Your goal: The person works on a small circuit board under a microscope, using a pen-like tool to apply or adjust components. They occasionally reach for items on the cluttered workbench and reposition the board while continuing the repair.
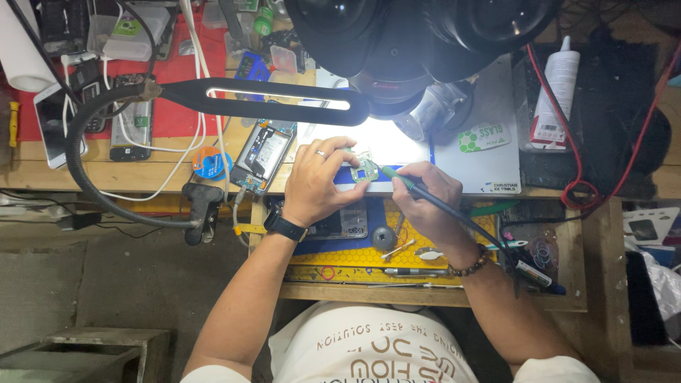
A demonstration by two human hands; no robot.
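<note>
My left hand pinches a small green circuit board and holds it flat on the lit white work mat under the microscope. My right hand grips a green-handled soldering iron like a pen. Its tip touches the board's right edge, and its black cable runs back over my right wrist. A watch sits on my left wrist and a bead bracelet on my right.
An opened phone lies left of the mat, below a black gooseneck lamp. A yellow mat in the open drawer holds another phone, tweezers and cotton swabs. A white tube stands right; phones and cables lie left.
</note>
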